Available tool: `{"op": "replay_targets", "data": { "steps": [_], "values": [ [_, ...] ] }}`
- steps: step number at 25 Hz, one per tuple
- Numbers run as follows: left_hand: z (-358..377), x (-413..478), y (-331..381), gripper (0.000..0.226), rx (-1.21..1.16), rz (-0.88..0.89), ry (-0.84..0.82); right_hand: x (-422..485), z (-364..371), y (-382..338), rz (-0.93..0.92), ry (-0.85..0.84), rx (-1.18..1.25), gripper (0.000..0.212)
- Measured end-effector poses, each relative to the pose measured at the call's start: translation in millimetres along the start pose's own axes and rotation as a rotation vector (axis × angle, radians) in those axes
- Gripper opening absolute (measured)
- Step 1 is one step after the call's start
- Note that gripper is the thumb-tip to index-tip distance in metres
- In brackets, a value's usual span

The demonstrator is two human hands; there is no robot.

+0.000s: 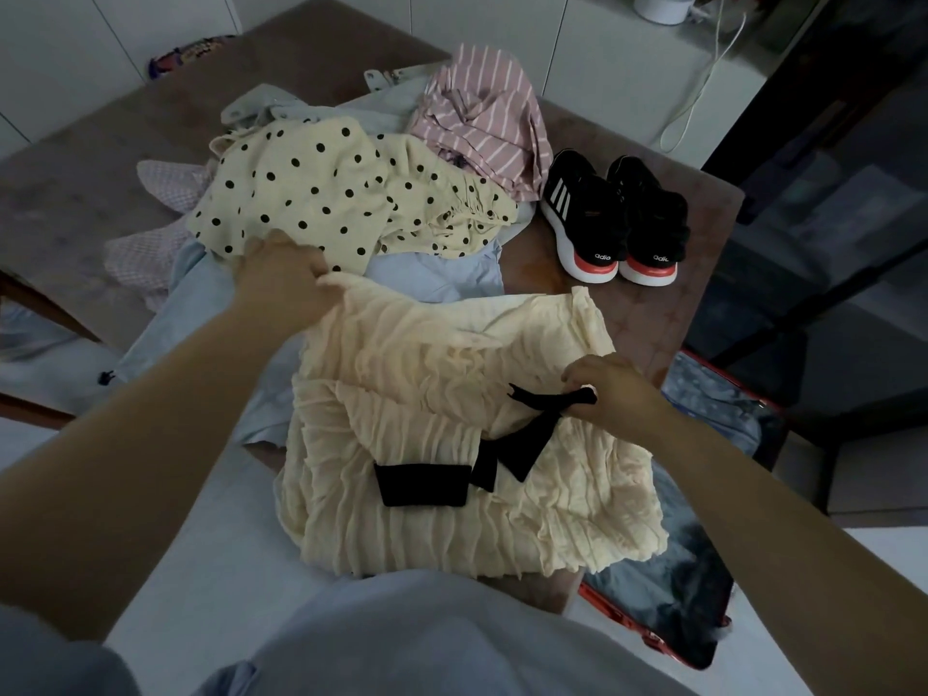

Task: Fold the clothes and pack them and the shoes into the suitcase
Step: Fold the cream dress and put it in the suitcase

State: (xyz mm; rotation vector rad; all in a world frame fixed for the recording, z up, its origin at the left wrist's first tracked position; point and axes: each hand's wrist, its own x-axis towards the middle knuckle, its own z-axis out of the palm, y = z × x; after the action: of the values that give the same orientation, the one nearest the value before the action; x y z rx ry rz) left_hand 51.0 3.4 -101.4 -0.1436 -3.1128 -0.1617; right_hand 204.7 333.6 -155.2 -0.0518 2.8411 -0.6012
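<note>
Left hand (286,278) is pinched shut on the far left corner of the cream ruffled top (452,444), lifting that edge a bit off the table. Right hand (610,389) has its fingers closed around the end of the black ribbon tie (527,434) that's attached to the top, near the right side. There's also a black band (424,484) on the front of it, lying flat, just beside the ribbon.

The top itself is spread on the near edge of the brown table (627,319), and its bottom part hangs over toward the person's body.

Right behind the left hand is the messy pile: a cream polka-dot garment (326,193) is touching the knuckles pretty much, with a light blue garment (437,278) under it that runs down beneath the cream top too. Further back there's a pink striped shirt (487,123), and a pink checked piece (150,243) sticks out on the left. All unfolded.

The black sneakers (617,218) sit side by side on the right of the table, heels toward the camera, just beside the pile but well clear of both hands.

The suitcase (703,595) is open on the floor at lower right, red rim, bluish lining, partly hidden by the right forearm and the hanging edge of the top. Can't tell if anything's packed in it.
</note>
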Motion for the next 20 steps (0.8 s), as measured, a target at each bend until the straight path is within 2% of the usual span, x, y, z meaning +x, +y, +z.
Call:
{"op": "replay_targets", "data": {
  "steps": [2, 4, 6, 7, 8, 9, 11, 14, 16, 18, 20],
  "values": [
    [-6, -13, -2, 0.039, -0.032, 0.032, 0.065, -2, 1, -2, 0.029, -0.018, 0.037, 0.015],
    [-1, -41, 6, 0.044, -0.035, 0.318, 0.026, -2, 1, -3, 0.048, -0.062, 0.051, 0.016],
    [19, -81, 11, 0.041, -0.101, 0.693, -0.210, -2, 2, -2, 0.045, -0.100, 0.070, 0.015],
    [25, -98, 10, 0.048, -0.034, 0.817, -0.329, -1, 3, -1, 0.046, -0.115, 0.085, 0.016],
    [35, -105, 2, 0.056, 0.098, 0.886, -0.368, -1, 3, 1, 0.055, -0.135, 0.098, 0.018],
    [43, -104, -7, 0.056, 0.145, 0.891, -0.349, -1, 1, 1, 0.059, -0.157, 0.106, 0.019],
    [56, -96, -26, 0.041, 0.085, 0.855, -0.299, -1, -5, 1, 0.075, -0.212, 0.143, 0.020],
    [44, -77, -27, 0.044, -0.254, 0.575, -0.302, 2, -27, -4, 0.055, -0.250, 0.176, 0.019],
    [30, -56, -18, 0.029, -0.442, 0.343, -0.159, 18, -39, -3, 0.029, -0.106, 0.129, 0.019],
    [18, -36, -5, 0.026, -0.465, 0.229, -0.020, 42, -43, 0, 0.056, 0.117, 0.058, 0.021],
    [17, -25, 9, 0.021, -0.436, 0.151, 0.008, 59, -40, -8, 0.187, 0.214, 0.036, 0.034]
  ]
}}
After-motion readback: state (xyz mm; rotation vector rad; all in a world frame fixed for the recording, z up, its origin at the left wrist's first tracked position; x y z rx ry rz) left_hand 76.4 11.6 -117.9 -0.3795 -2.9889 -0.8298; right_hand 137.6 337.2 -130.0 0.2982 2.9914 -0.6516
